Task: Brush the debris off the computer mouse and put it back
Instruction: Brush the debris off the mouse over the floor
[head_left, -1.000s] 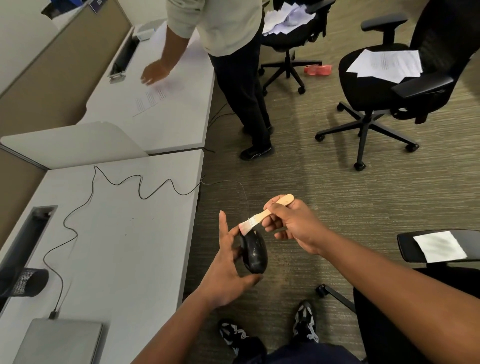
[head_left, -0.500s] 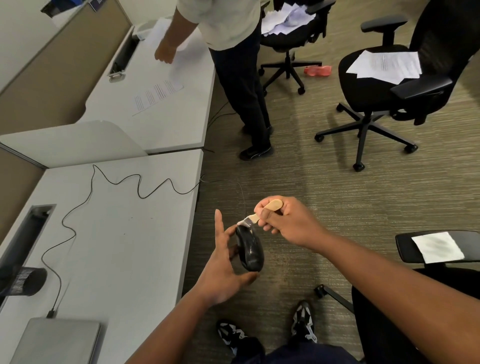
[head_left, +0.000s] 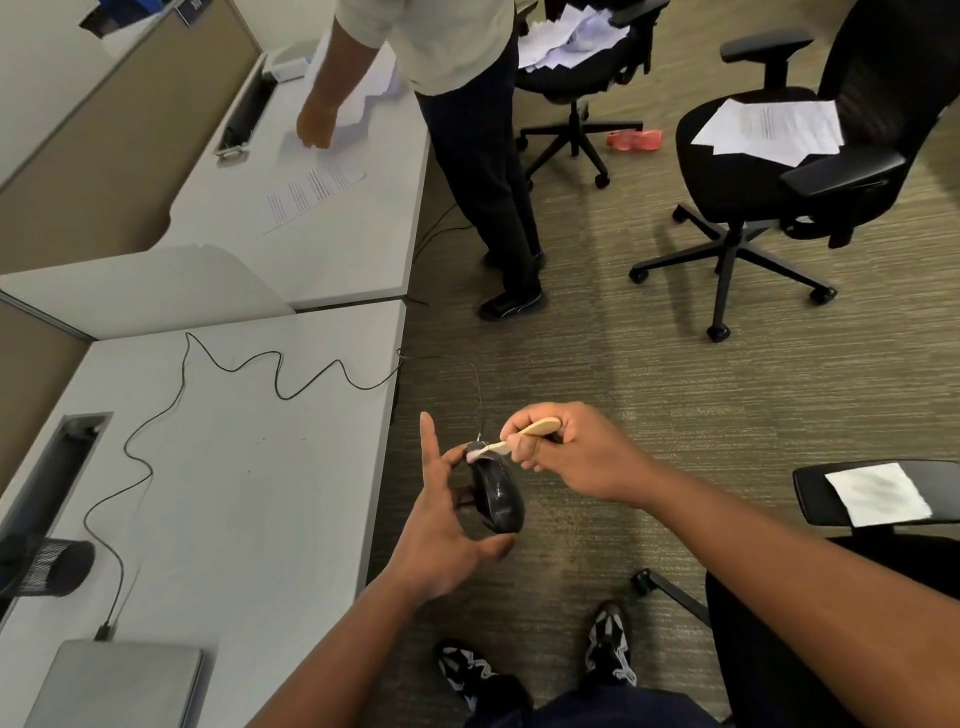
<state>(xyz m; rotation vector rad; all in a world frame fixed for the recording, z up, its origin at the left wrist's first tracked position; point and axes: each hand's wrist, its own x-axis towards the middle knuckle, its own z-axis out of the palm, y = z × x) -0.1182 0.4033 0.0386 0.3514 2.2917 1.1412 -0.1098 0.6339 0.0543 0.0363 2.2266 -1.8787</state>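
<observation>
Mouse (head_left: 496, 499) is gripped on edge by left hand (head_left: 441, 535), off the desk (head_left: 249, 467). Brush (head_left: 511, 439) is pinched by right hand (head_left: 566, 452), bristles at the front end. Short light strokes away from the palm are advised.

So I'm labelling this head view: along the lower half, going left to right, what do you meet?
Closed laptop → left hand → black computer mouse → wooden-handled brush → right hand → white paper on the chair armrest.
</observation>
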